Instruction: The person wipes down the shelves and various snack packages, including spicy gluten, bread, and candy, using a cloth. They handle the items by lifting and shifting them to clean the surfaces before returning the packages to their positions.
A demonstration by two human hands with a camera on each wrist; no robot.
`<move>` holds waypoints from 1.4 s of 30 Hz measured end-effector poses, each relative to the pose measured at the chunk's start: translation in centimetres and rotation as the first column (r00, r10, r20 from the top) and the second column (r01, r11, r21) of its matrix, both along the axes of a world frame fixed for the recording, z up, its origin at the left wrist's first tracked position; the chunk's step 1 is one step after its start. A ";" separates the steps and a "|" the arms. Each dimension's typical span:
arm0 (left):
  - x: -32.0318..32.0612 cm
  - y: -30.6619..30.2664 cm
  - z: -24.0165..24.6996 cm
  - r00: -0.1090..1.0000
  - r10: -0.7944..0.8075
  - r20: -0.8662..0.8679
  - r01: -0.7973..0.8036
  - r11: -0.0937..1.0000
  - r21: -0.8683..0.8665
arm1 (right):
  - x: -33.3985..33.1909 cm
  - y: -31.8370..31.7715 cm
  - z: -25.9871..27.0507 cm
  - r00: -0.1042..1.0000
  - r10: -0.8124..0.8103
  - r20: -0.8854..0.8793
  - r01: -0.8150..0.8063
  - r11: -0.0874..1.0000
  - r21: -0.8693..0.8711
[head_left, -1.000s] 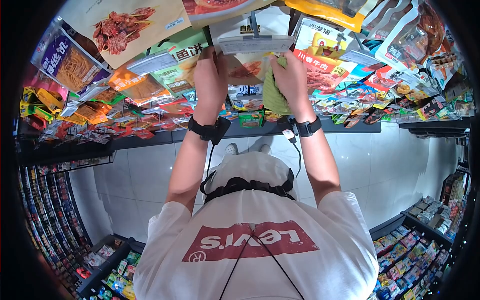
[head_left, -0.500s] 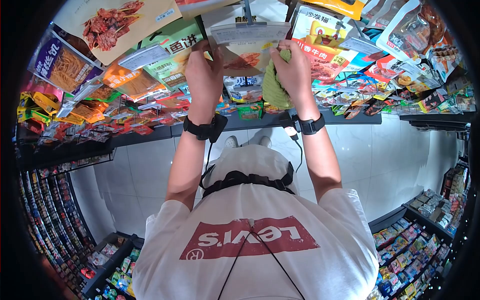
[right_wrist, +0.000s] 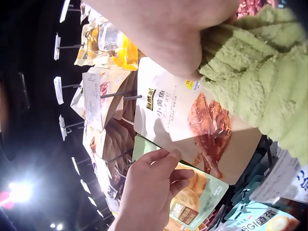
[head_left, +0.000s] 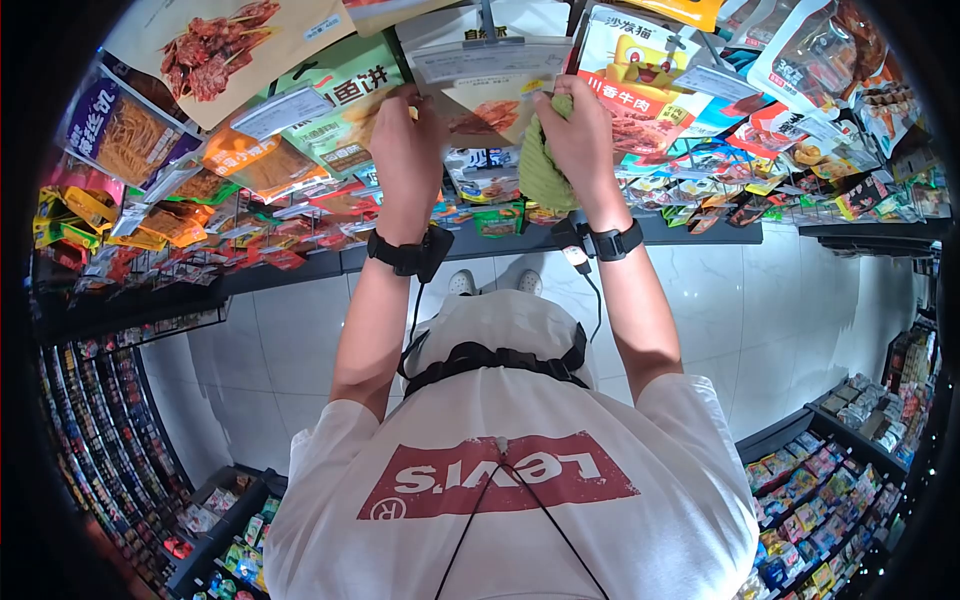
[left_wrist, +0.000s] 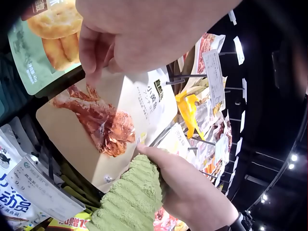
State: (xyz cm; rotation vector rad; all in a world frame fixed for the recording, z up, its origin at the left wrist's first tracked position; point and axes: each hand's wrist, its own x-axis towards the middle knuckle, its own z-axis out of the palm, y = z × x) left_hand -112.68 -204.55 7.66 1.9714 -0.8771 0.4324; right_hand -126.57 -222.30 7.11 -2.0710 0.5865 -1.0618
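Note:
A beige snack pouch (left_wrist: 72, 139) with a picture of dried fish hangs on a rack hook, its upper part behind a clear price tag (head_left: 480, 62) in the head view. My left hand (head_left: 408, 165) is at its left edge; thumb and index finger (right_wrist: 161, 155) pinch the rim, beside a green fish-cake pouch (right_wrist: 211, 192). With my right hand (head_left: 580, 145) I grip a ribbed green cloth (left_wrist: 130, 195), which hangs down from the fingers. The right thumb (left_wrist: 151, 153) lies against the pouch's other edge.
A red and white beef pouch (head_left: 640, 90) hangs to the right. On the left are an orange pouch (head_left: 265, 165) and a purple noodle-like snack bag (head_left: 125, 125). Metal hooks with price tags (right_wrist: 92, 98) stick out. Lower rows of packets hang above a dark shelf edge (head_left: 690, 232).
The left hand has shifted slightly left along the pouch's edge and looks blurred. The right hand keeps the cloth beside the pouch. The view has tilted a little against the rack.

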 end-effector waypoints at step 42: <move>-12.6 -14.4 1.1 0.993 -0.013 -0.120 0.019 0.999 0.045 | -14.4 -13.1 0.7 0.997 0.026 -0.075 -0.021 0.997 0.070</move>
